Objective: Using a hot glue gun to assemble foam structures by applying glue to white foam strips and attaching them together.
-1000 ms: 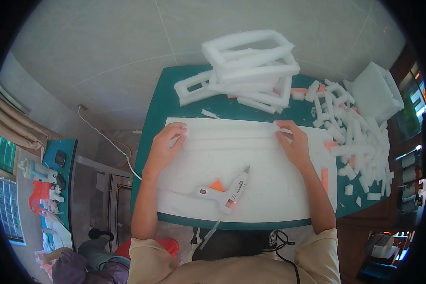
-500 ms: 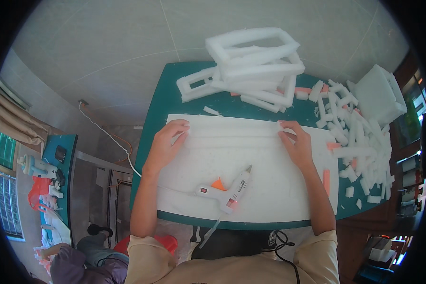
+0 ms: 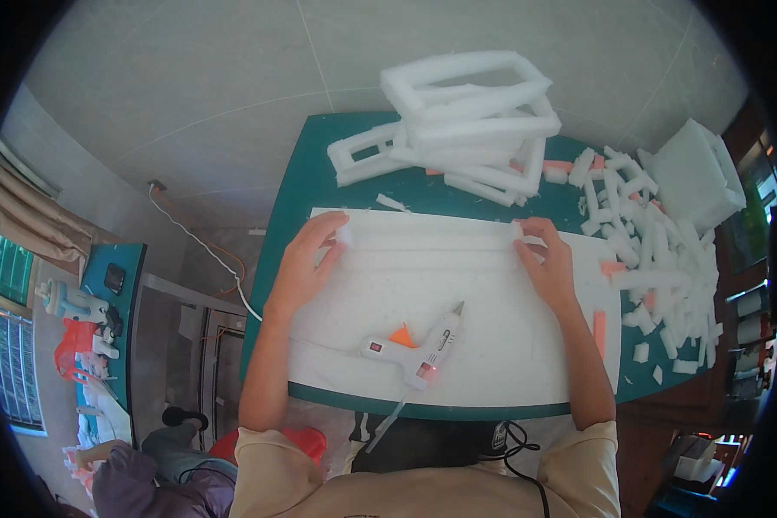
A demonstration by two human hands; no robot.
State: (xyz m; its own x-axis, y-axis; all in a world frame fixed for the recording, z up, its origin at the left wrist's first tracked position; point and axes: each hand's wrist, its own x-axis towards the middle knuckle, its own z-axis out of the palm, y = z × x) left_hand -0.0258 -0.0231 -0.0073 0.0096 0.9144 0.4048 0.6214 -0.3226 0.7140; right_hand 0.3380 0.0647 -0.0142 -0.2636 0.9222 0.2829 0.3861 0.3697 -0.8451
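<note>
A long white foam strip [image 3: 430,239] lies crosswise over a white board [image 3: 337,358], hard to tell apart from it. At its left end my left hand [image 3: 312,259] is closed, thumb and fingers pinching it. My right hand [image 3: 546,262] grips the other end the same way. Nearer to me on the board rests a white hot glue gun [image 3: 423,350] with an orange trigger. Its nozzle points away and to the right, and a clear glue stick [image 3: 385,425] pokes out past the table's front edge.
White foam frames [image 3: 466,112] are stacked at the back of the green table [image 3: 298,173]. Foam offcuts [image 3: 656,250] are heaped on the right beside a large foam block [image 3: 698,177]. A white cord [image 3: 200,240] runs from the wall. Another person [image 3: 160,475] sits lower left.
The whole view has shifted very slightly to the right. Both hands keep their hold at the strip's ends, and the glue gun stays put.
</note>
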